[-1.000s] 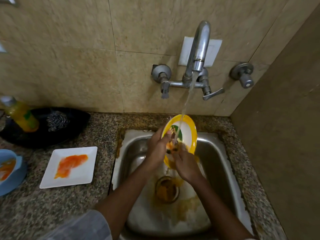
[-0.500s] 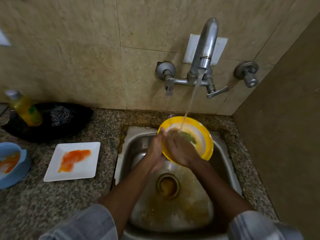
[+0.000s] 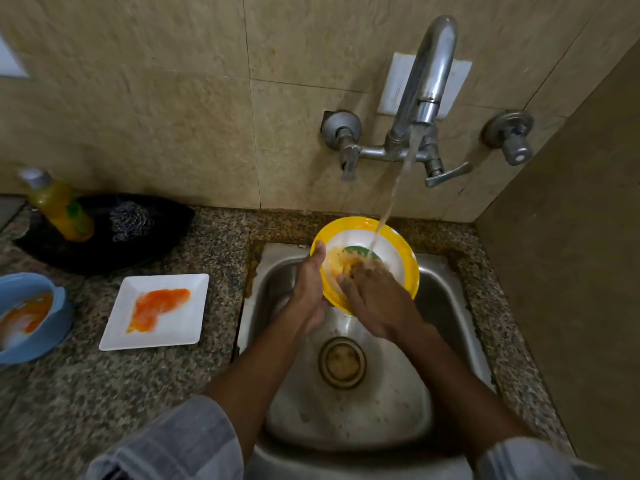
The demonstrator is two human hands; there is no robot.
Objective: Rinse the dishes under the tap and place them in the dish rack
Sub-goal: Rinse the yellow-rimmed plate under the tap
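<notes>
A round plate with a yellow rim, white centre and green print is tilted over the steel sink. Water runs from the tap onto its face. My left hand grips the plate's left edge, thumb over the rim. My right hand lies flat on the plate's face, fingers pressing on an orange smear. A white square plate with an orange stain lies on the counter left of the sink. A blue bowl with orange residue sits at the far left edge. No dish rack is in view.
A yellow soap bottle and a steel scrubber sit in a black dish at the back left. The drain lies mid-sink. A second valve is on the tiled wall. A brown wall closes the right side.
The plate has turned from edge-on to face-up under the stream. My right hand has slid across its face, rubbing the smear. The left hand keeps its hold.
</notes>
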